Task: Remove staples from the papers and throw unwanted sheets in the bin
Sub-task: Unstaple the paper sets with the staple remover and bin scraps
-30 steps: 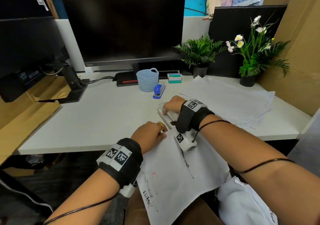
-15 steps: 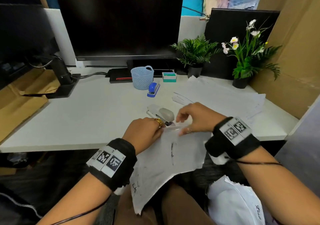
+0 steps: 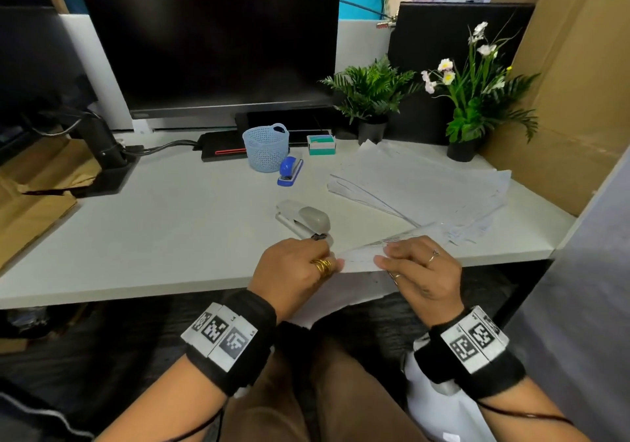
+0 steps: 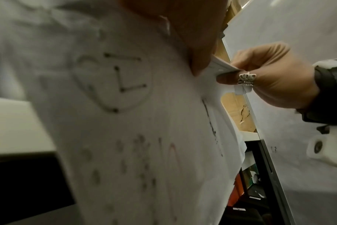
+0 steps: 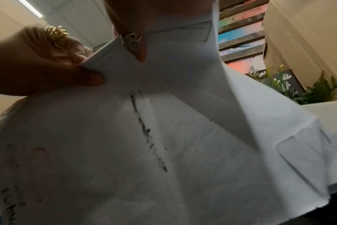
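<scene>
A bundle of white sheets (image 3: pixel 358 257) with black and red scribbles hangs from the desk's front edge over my lap. My left hand (image 3: pixel 327 264), with a gold ring, pinches its top left corner (image 5: pixel 90 64) between thumb and fingers. My right hand (image 3: pixel 388 259) pinches the same top edge just to the right, its ringed finger under the sheets (image 4: pixel 227 71). The scribbled page (image 4: pixel 125 121) fills the left wrist view. I cannot make out the staple. A grey stapler-like tool (image 3: pixel 303 220) lies on the desk just beyond my left hand, untouched.
A spread stack of papers (image 3: pixel 419 189) covers the desk's right side. Behind it stand two potted plants (image 3: pixel 371 101). A blue stapler (image 3: pixel 289 170), a blue mesh basket (image 3: pixel 266 147) and a small green box (image 3: pixel 320 144) sit before the monitor (image 3: pixel 211 39). A white bag (image 3: pixel 439 404) sits by my right knee.
My right hand left the grey tool and came back to the sheets' top edge. Both hands now pinch that edge, and the bundle has drawn up toward the desk edge.
</scene>
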`<act>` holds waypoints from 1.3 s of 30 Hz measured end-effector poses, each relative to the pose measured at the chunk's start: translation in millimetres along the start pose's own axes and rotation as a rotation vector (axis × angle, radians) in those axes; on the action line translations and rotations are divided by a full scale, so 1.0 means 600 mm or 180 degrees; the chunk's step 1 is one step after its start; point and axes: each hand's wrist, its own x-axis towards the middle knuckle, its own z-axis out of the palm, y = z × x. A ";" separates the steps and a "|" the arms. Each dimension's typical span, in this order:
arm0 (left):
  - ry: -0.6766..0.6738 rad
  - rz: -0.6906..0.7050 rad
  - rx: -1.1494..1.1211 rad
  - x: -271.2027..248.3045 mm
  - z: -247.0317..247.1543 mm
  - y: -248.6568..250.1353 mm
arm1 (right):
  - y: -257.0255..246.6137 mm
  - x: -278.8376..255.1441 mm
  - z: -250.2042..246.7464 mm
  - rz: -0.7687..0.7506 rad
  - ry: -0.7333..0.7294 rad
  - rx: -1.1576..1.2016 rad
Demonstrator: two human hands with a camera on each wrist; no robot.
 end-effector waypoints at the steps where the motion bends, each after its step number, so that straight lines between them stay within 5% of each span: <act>1: 0.0000 0.0058 0.0024 -0.002 0.003 -0.002 | 0.002 -0.002 0.000 -0.0009 0.0011 -0.0003; 7: -0.0342 0.0399 0.0437 -0.002 0.026 -0.015 | 0.011 0.000 -0.021 0.0378 -0.0560 -0.0223; 10: -0.0806 0.0208 0.0156 -0.011 0.045 -0.022 | 0.019 0.003 -0.055 0.1358 -0.0862 -0.0257; 13: -0.0920 -0.0165 -0.0514 -0.023 0.074 -0.025 | 0.036 -0.007 -0.109 0.2630 -0.1080 0.0584; 16: -0.0971 -0.0042 -0.0950 -0.017 0.110 -0.016 | 0.057 -0.044 -0.148 0.3014 -0.1656 0.0882; 20: -0.1105 0.0298 -0.0581 -0.001 0.151 0.004 | 0.088 -0.094 -0.177 0.3032 -0.1950 -0.0447; 24: -0.0866 0.0961 0.0062 0.037 0.177 0.039 | 0.112 -0.145 -0.205 0.3236 -0.2888 -0.1760; 28: -0.1170 0.0748 0.0191 0.076 0.205 0.052 | 0.113 -0.196 -0.194 0.3740 -0.3580 -0.2363; 31: -0.1685 0.0378 0.0415 0.087 0.225 0.044 | 0.115 -0.241 -0.182 0.3886 -0.3753 -0.2335; 35: -0.1749 0.0341 0.0272 0.092 0.223 0.034 | 0.113 -0.286 -0.157 0.4189 -0.3948 -0.1856; 39: -0.1922 0.0298 0.0219 0.097 0.219 0.032 | 0.099 -0.319 -0.134 0.4544 -0.2926 -0.0838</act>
